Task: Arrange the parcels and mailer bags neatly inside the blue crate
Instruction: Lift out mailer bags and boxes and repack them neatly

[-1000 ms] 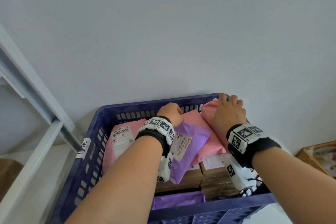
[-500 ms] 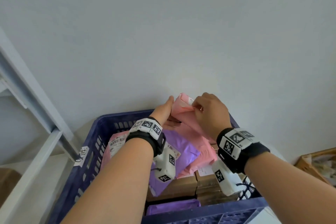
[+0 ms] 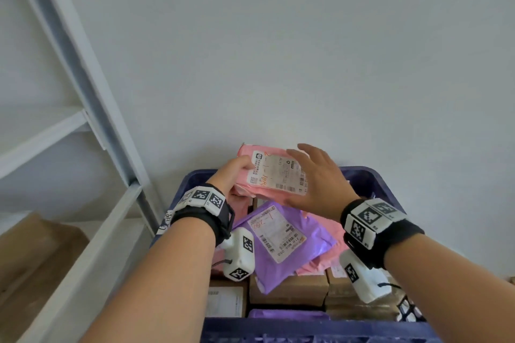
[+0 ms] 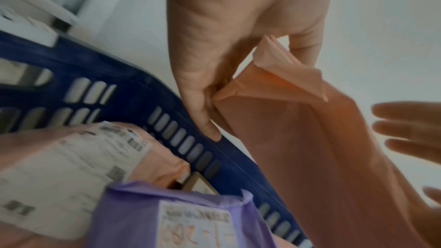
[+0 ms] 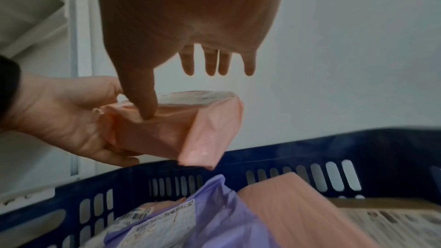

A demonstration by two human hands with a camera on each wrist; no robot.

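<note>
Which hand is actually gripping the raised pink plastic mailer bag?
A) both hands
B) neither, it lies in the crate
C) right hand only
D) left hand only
D: the left hand pinches the edge of the pink plastic mailer bag held above the blue plastic crate, while the right hand has its fingers straight and spread, only the thumb touching the bag.

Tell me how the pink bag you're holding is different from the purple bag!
The pink bag is lifted above the blue crate, gripped by the left hand; the purple bag lies inside on other parcels. One is pink, the other purple. Both carry white shipping labels.
</note>
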